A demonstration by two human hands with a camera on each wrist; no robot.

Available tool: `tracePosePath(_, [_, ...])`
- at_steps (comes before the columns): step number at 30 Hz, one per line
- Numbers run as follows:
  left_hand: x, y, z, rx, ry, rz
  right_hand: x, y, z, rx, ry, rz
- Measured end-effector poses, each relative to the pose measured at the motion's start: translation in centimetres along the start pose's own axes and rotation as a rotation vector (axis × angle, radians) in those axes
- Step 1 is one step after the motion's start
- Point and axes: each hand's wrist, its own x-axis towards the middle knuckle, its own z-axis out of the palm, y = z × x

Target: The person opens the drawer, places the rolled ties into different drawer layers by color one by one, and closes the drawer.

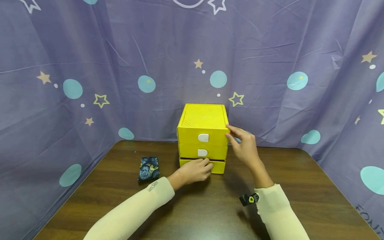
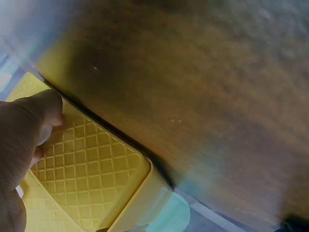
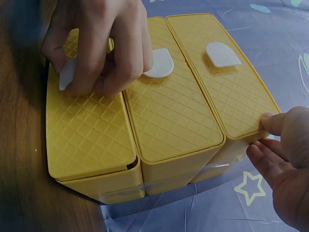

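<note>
A yellow drawer unit (image 1: 205, 116) with three stacked drawers and white tab handles stands on the table. Its bottom drawer (image 3: 91, 133) sits slightly out, with a narrow dark gap along its top. My left hand (image 1: 196, 171) pinches that drawer's white handle (image 3: 67, 73), its fingers curled over it and partly hiding it. At the upper right corner of the unit, the thumb and fingertips of my right hand (image 1: 244, 146) hold the edge beside the top drawer (image 3: 236, 92). The middle drawer (image 3: 176, 116) lies flush.
A small dark blue patterned packet (image 1: 149, 168) lies on the brown wooden table (image 1: 210, 213), left of the unit. Behind the table hangs a purple curtain (image 1: 168, 50) printed with stars and dots. A wrist camera (image 1: 249, 199) sits by my right sleeve.
</note>
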Motion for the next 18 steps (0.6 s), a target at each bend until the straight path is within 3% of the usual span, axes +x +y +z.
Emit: tracePosePath(18, [-0.4, 0.4, -1.2, 0.020, -0.002, 0.036, 0.1, -0.1, 0.1, 0.013, 0.006, -0.005])
